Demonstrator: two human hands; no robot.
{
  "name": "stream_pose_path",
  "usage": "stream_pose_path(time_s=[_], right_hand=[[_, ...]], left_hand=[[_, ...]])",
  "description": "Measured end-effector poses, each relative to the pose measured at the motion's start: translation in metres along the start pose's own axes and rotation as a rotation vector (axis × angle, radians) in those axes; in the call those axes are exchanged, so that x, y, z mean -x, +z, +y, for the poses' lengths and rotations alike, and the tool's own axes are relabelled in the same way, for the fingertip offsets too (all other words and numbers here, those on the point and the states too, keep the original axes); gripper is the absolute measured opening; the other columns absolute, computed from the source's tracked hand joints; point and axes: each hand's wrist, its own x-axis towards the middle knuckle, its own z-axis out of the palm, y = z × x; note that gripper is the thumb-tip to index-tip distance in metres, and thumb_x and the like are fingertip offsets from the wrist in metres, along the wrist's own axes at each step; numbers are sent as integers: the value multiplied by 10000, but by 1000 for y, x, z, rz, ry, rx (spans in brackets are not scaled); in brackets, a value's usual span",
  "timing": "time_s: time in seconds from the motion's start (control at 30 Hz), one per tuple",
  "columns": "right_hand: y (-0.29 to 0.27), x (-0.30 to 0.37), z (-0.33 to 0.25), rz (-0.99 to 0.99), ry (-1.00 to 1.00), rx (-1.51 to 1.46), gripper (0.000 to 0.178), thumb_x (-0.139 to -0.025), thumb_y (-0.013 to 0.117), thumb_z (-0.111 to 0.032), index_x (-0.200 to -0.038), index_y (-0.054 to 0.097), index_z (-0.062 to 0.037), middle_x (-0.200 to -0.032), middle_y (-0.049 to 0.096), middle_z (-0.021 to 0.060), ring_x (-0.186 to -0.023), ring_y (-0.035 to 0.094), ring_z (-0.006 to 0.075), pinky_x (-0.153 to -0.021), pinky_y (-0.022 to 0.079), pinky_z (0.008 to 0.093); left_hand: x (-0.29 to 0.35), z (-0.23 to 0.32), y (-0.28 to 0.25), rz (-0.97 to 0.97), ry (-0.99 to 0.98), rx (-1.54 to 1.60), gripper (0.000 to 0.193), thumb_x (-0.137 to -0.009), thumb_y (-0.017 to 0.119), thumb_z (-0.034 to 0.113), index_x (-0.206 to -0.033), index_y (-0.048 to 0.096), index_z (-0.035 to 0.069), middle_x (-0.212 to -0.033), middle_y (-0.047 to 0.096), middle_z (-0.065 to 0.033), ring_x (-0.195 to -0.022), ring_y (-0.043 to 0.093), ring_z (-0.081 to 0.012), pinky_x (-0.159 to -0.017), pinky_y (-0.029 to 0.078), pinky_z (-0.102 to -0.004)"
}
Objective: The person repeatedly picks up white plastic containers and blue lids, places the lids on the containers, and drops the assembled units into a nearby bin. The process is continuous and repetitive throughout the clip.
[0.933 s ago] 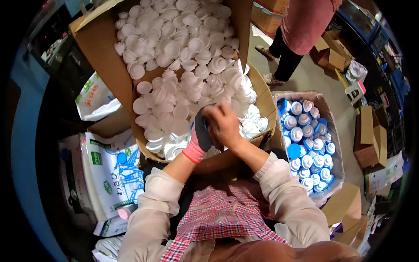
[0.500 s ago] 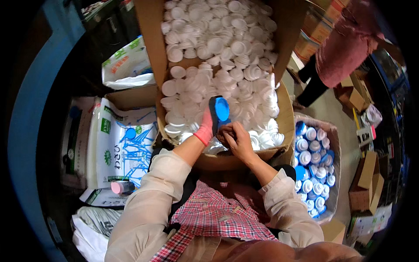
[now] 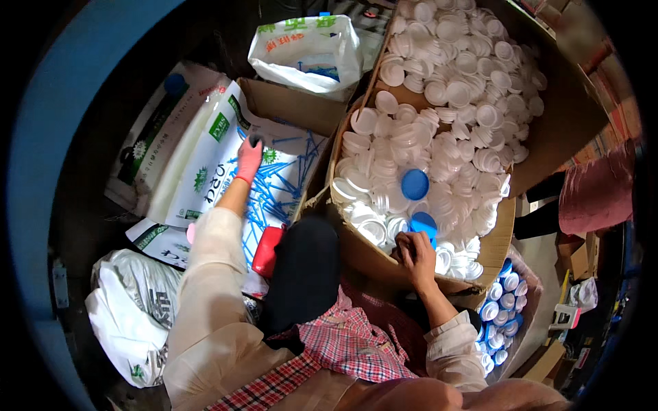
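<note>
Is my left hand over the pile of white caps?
No, your gloved left hand is over the blue sticks, off to the left of the white caps.

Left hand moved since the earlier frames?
Yes: the left hand went left, from over the carton of white caps to the blue sticks beside it.

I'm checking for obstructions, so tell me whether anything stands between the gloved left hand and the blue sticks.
Nothing visible does: the left hand is at the far-left part of the scattered blue sticks, though contact is unclear. The red object lies lower in view, right of the left forearm, out of the way.
</note>
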Motion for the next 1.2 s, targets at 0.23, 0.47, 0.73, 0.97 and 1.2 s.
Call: stream_pose_path(time_s=[0.23, 0.47, 0.73, 0.97, 1.2], right_hand=[[5, 0, -15, -25, 59, 109, 249, -760, 679, -9, -997, 609, -40, -889, 593, 137, -770, 603, 333, -640, 485, 387], [15, -7, 14, -135, 110, 130, 250, -783, 727, -104, -1016, 645, -64, -928, 632, 109, -817, 634, 303, -679, 521, 366], [-1, -2, -14, -55, 115, 185, 212, -829, 676, -163, -1034, 637, -128, -877, 568, 59, -795, 609, 253, -636, 497, 361], [-16, -4, 17, 111, 57, -251, 250, -830, 634, -48, -1075, 601, -82, -927, 473, 124, -880, 513, 317, -774, 437, 366], [-99, -42, -21, 639, -318, -120, 258, -828, 688, -58, -1080, 656, -108, -934, 515, 96, -873, 547, 251, -773, 459, 329]], left_hand=[[-52, -186, 53, -173, 41, -710, 416, -817, 605, 295, -1183, 591, 99, -1189, 622, -135, -1136, 570, -298, -957, 461, -399], [-112, -348, 61, -30, 500, -884, 551, -875, 419, 60, -1424, 417, 103, -1342, 521, -124, -1229, 471, -313, -979, 417, -443], [-31, -238, 93, -47, -379, 288, 352, -878, 586, 110, -1181, 549, -64, -999, 638, -170, -862, 573, -242, -826, 474, -348], [61, 158, -23, -336, 76, 859, 563, -821, 608, 54, -1354, 441, -17, -1250, 570, -154, -1092, 572, -256, -970, 441, -355], [152, 372, 39, -656, 1045, 592, 245, -804, 626, 138, -1026, 654, 38, -1126, 628, -152, -1027, 613, -317, -904, 481, -387]])
